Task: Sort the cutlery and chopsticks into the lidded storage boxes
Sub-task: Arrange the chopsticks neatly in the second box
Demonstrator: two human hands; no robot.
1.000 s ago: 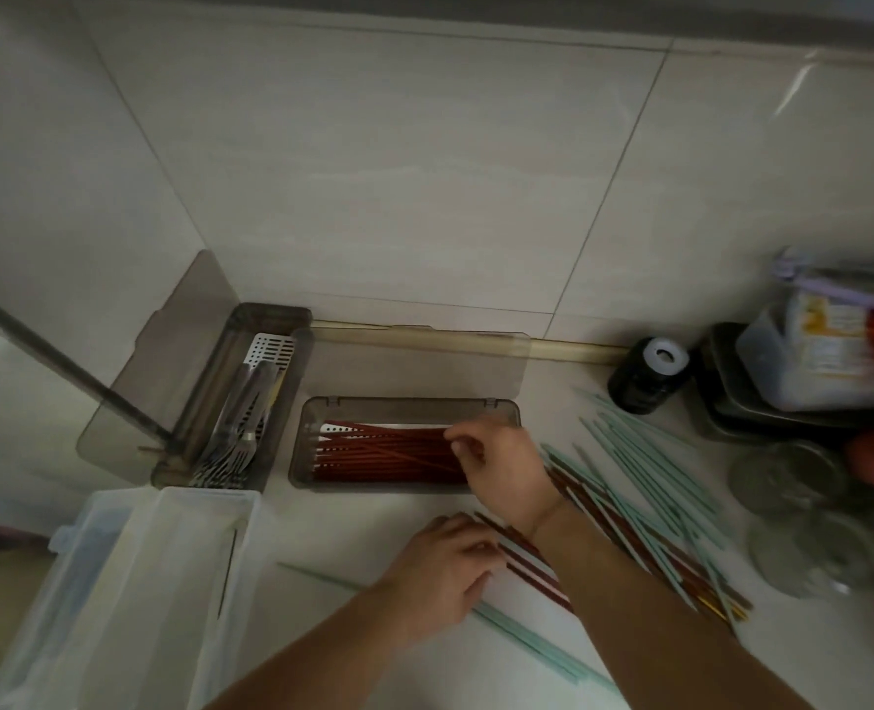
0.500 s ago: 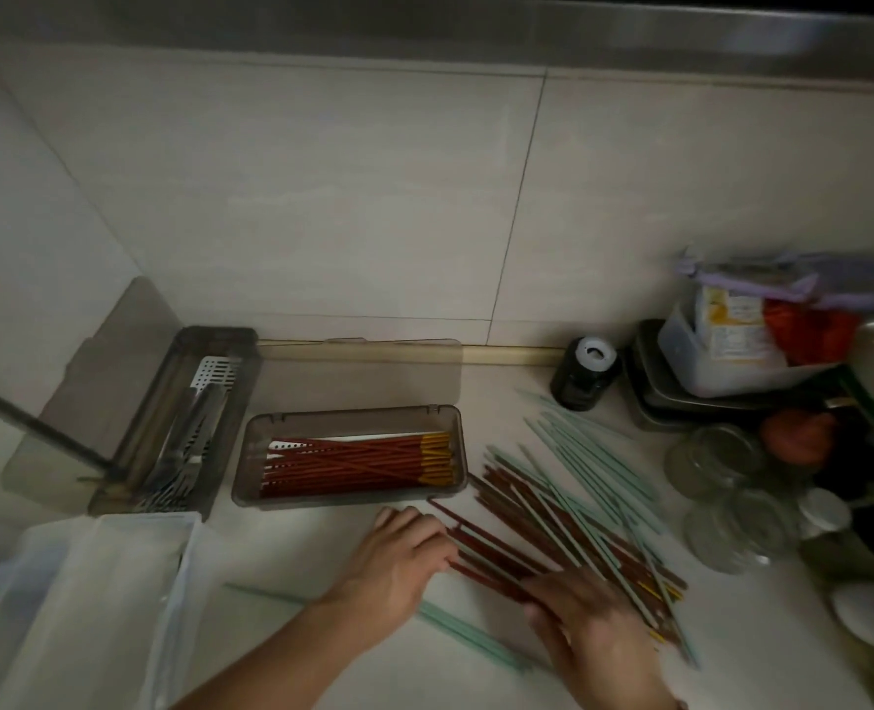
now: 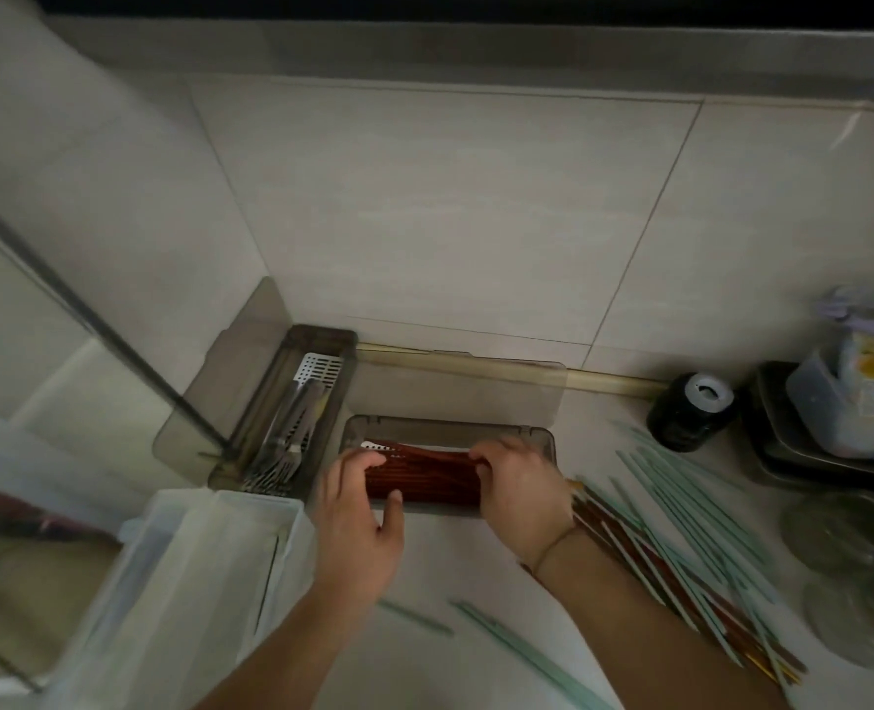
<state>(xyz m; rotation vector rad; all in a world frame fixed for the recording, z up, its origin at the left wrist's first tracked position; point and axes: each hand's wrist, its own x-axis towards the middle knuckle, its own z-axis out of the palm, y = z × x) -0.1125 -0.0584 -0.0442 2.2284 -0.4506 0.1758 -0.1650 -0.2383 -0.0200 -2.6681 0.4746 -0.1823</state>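
Observation:
A smoky lidded box [image 3: 450,427] lies open on the counter, its lid standing up behind it. Red chopsticks [image 3: 424,474] fill it lengthwise. My left hand [image 3: 360,515] curls over their left end and my right hand [image 3: 519,486] over their right end, both gripping the bundle inside the box. A second smoky box [image 3: 250,433] to the left holds several forks [image 3: 284,443] on a white slotted insert. Loose red and mint-green chopsticks [image 3: 681,545] lie in a heap to the right, partly hidden by my right forearm.
A translucent white bin [image 3: 178,597] sits at the lower left, touching the fork box. A black jar [image 3: 691,412], stacked trays with a food container [image 3: 855,397] and glass jars [image 3: 845,535] crowd the right. Two green chopsticks [image 3: 501,643] lie near the counter's front. Tiled wall behind.
Both hands have moved from the loose pile up into the open box; they now hold the red chopstick bundle at each end. The camera has shifted left.

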